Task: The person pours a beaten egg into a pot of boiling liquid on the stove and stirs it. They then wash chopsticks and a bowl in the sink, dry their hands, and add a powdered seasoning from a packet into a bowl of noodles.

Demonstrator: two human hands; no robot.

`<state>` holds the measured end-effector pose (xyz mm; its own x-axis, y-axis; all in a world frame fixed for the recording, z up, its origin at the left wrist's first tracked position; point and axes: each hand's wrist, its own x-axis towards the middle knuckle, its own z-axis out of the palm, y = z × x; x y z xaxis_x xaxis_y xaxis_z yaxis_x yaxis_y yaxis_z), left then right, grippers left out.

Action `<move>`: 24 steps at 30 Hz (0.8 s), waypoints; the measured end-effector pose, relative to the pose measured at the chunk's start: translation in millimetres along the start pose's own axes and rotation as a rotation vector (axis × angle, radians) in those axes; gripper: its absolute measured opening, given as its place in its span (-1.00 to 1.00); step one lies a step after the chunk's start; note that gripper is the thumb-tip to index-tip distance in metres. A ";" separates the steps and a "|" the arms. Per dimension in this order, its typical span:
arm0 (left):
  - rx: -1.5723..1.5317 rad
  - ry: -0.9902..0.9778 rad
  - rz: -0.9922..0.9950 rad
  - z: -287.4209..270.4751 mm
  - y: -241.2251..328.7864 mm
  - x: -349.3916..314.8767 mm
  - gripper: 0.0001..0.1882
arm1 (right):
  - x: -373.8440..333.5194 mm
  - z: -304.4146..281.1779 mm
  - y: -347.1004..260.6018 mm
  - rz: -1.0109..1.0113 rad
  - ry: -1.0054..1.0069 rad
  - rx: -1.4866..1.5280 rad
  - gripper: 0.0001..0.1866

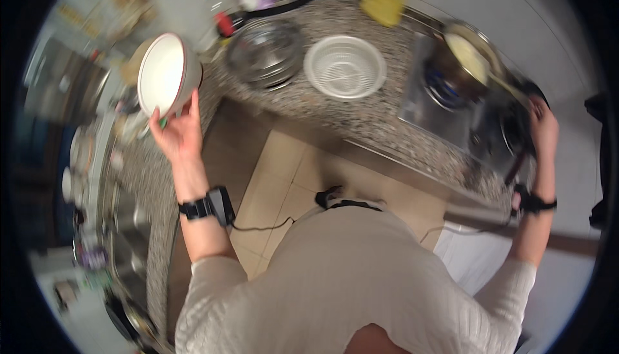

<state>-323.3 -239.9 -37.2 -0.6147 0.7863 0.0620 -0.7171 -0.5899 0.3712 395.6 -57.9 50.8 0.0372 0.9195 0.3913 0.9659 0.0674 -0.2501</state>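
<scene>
While fingers (195, 104) hold a bowl (162, 73), the pot (455, 70) contains pale food (469, 59).

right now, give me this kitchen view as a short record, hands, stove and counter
left hand: holding white bowl with red rim, tilted, inside visible
right hand: at the end of a light handle leading to the pot; exact grip unclear
stove: pot with pale contents, blue flame at the burner below
counter: white colander; shiny round stack to its left; yellow item behind, blurred
</scene>
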 end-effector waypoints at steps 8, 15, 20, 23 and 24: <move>0.006 0.594 0.370 -165.0 200.9 1.8 -0.27 | 8.5 15.8 21.6 -0.020 -0.038 -0.036 -0.71; 0.070 0.883 0.457 -270.6 277.5 -65.3 -0.31 | 20.7 31.4 49.4 0.063 -0.030 0.180 -0.71; 0.106 0.925 0.379 -296.6 266.6 -64.9 -0.30 | 21.9 38.6 57.6 0.129 -0.065 0.070 -0.70; 0.078 0.984 0.393 -316.1 261.7 -50.0 -0.36 | 25.4 36.7 56.8 0.179 -0.085 0.064 -0.70; 0.099 0.949 0.398 -324.0 260.2 -46.6 -0.39 | 27.0 36.5 56.1 0.175 -0.073 0.070 -0.69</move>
<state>-587.6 -489.6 -243.6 -0.8385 0.0440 -0.5432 -0.4014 -0.7240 0.5610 441.4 -15.2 15.0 0.1815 0.9450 0.2720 0.9262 -0.0714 -0.3702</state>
